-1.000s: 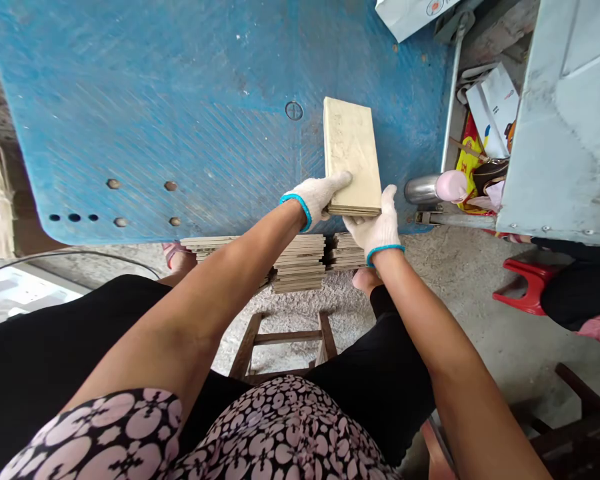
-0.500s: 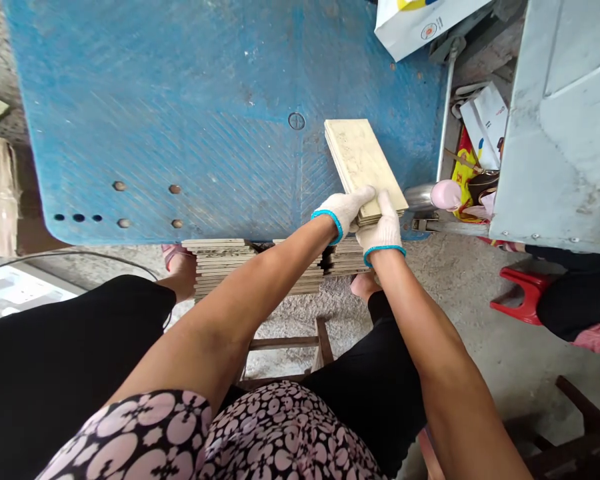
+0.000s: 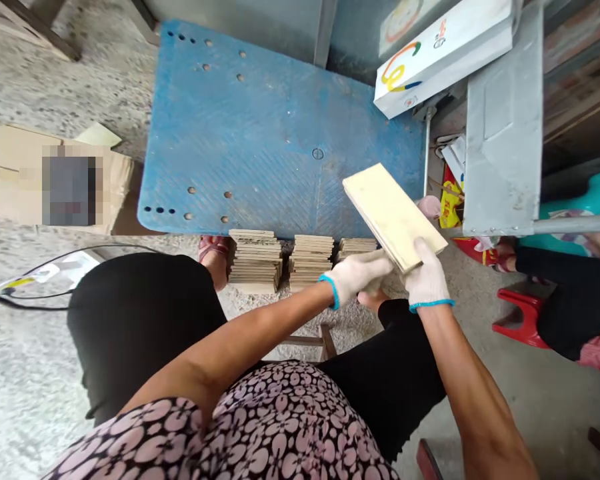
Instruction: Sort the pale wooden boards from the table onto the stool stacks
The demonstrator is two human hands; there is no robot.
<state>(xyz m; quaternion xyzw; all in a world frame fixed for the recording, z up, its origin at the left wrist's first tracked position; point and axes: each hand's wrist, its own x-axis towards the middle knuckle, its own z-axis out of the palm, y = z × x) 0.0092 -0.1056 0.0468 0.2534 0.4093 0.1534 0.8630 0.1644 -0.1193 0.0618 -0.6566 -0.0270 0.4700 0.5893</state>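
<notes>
Both gloved hands grip the near end of a pale rectangular tile bundle (image 3: 390,213), a thin stack of tiles held tilted above the right edge of a blue metal table (image 3: 260,147). My left hand (image 3: 355,275) is closed on its near-left corner, fingers under and along the edge. My right hand (image 3: 427,277) is closed on the near-right corner with the thumb on top. Below the table's front edge, three short stacks of tiles (image 3: 256,259) stand on the concrete floor, by my feet.
A white printed box (image 3: 445,47) lies at the table's far right corner. A grey metal panel (image 3: 503,127) stands on the right, with a red plastic stool (image 3: 523,319) and another person's dark-clothed legs beside it. Flattened cardboard (image 3: 10,167) and a black cable (image 3: 40,293) lie on the left.
The tile bundle has been lifted off the table and swung toward the right, now angled in the air. My head has pulled back, showing more of the floor.
</notes>
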